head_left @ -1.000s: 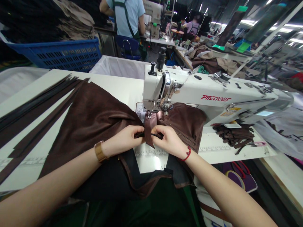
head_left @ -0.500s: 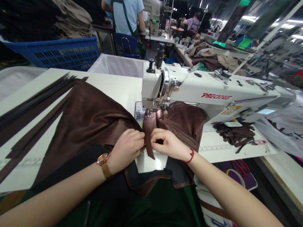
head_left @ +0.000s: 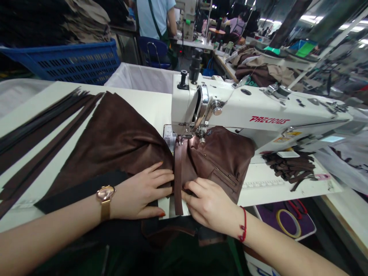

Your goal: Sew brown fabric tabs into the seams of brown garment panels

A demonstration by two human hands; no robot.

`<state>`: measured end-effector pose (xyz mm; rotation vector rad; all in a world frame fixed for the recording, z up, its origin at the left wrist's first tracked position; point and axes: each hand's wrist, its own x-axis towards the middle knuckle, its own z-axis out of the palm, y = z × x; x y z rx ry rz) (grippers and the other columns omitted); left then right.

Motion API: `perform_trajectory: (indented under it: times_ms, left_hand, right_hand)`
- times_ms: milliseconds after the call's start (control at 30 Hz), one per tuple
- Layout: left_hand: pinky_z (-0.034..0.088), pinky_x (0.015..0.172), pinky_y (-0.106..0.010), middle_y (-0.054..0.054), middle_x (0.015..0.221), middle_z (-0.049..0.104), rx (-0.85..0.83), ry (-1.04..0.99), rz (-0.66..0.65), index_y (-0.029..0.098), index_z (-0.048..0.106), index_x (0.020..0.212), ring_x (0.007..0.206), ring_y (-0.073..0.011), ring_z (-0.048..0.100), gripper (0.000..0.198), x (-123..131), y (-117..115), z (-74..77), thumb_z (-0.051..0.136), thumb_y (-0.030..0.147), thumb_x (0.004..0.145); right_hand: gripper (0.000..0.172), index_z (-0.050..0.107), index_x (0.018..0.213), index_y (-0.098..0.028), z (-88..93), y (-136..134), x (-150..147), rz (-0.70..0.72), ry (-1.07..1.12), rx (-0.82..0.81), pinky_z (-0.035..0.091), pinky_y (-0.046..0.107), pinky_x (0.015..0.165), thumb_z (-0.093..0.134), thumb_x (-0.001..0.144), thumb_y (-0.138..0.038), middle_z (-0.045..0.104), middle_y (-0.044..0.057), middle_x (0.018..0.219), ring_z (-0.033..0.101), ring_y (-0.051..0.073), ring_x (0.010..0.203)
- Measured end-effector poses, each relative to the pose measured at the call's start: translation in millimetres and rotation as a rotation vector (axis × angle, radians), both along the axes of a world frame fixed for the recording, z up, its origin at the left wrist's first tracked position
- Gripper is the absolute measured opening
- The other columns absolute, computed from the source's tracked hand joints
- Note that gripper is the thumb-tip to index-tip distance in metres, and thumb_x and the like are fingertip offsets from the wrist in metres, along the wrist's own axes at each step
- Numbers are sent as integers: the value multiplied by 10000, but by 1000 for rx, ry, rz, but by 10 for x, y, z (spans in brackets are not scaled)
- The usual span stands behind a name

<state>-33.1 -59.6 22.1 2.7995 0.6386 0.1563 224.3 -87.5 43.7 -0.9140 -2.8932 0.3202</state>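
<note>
A brown garment (head_left: 115,142) lies spread on the white table (head_left: 149,103) and runs under the presser foot (head_left: 184,138) of a white sewing machine (head_left: 258,119). A narrow brown strip (head_left: 177,176) runs from the foot toward me. My left hand (head_left: 140,191) lies flat on the fabric just left of the strip, fingers spread. My right hand (head_left: 209,203) presses flat on the fabric just right of the strip, fingertips touching its edge. Neither hand grips anything.
Long dark strips (head_left: 34,134) lie on the table's left. A pile of small brown pieces (head_left: 287,168) sits under the machine arm at right. A blue basket (head_left: 69,61) stands behind, and a person in a light blue top (head_left: 155,15) works further back.
Both hands pinched the strip's end a second ago. They have since opened and laid flat on the fabric on either side of it, and the strip now lies straight on the table.
</note>
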Motion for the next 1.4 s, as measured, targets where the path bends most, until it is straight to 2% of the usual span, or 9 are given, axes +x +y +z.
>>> perform_trajectory:
  times_ms: [167, 300, 400, 467, 567, 667, 867, 1200, 1400]
  left_hand:
    - [184, 1135, -584, -108, 1376, 492, -10, 16, 155, 260, 566, 1235, 1302, -312, 417, 449, 94, -130, 58, 543, 526, 874]
    - [167, 1136, -602, -116, 1409, 460, 8, -23, 226, 287, 525, 1303, 1319, -321, 404, 513, 131, -256, 8, 580, 526, 852]
    - [166, 1134, -606, -147, 1428, 435, 32, -9, 219, 268, 559, 1270, 1358, -342, 349, 528, 113, -259, -37, 577, 569, 837]
    - [163, 1133, -609, -170, 1451, 403, 44, 18, 222, 252, 588, 1235, 1394, -358, 285, 526, 97, -247, -50, 549, 599, 842]
    - [170, 1119, -629, -187, 1475, 361, 61, 37, 232, 268, 543, 1299, 1411, -381, 234, 573, 87, -241, -51, 544, 612, 841]
    - [196, 1100, -644, -182, 1499, 320, 79, 19, 225, 312, 419, 1404, 1410, -392, 226, 678, 86, -249, -52, 587, 607, 817]
    - [196, 1094, -655, -161, 1485, 343, 65, -15, 237, 318, 430, 1398, 1399, -395, 235, 699, 67, -269, -80, 622, 607, 790]
    - [170, 1102, -654, -153, 1442, 382, 57, 11, 230, 317, 406, 1410, 1402, -387, 221, 682, 55, -262, -68, 571, 619, 821]
    - [178, 1111, -638, -160, 1430, 399, 42, -9, 204, 306, 413, 1407, 1360, -356, 321, 682, 47, -244, -86, 545, 640, 827]
  right_hand:
    - [325, 578, 1199, -159, -26, -44, 21, -16, 9, 9, 442, 381, 776, 493, 888, -197, 590, 111, 1060, 492, 239, 907]
    - [256, 577, 1156, -194, -40, -39, 3, -101, 101, -38, 474, 357, 761, 520, 908, -219, 607, 86, 1054, 539, 224, 925]
    - [348, 522, 1208, -167, -52, -20, -89, -213, 209, -63, 485, 381, 877, 592, 878, -253, 555, 125, 1239, 529, 244, 1096]
    - [364, 511, 1233, -155, -50, 20, -165, -204, 234, -50, 466, 408, 937, 572, 877, -202, 519, 139, 1320, 505, 259, 1158]
    - [246, 578, 1141, -165, -2, 149, -229, -163, 332, -118, 463, 370, 932, 484, 916, -133, 616, 104, 1187, 562, 220, 1073]
    - [142, 625, 987, -179, 86, 336, -212, -227, 467, -273, 472, 308, 846, 489, 947, -191, 664, 62, 986, 602, 182, 940]
    - [256, 575, 686, -163, 124, 589, -167, -335, 506, -503, 381, 221, 563, 602, 898, -303, 575, -25, 652, 522, 113, 610]
    - [250, 473, 679, -193, 101, 643, -257, -329, 412, -587, 380, 205, 524, 534, 920, -222, 630, -21, 598, 610, 119, 557]
    - [259, 438, 676, -204, 74, 680, -277, -362, 400, -670, 399, 205, 515, 540, 912, -237, 655, -14, 573, 644, 138, 551]
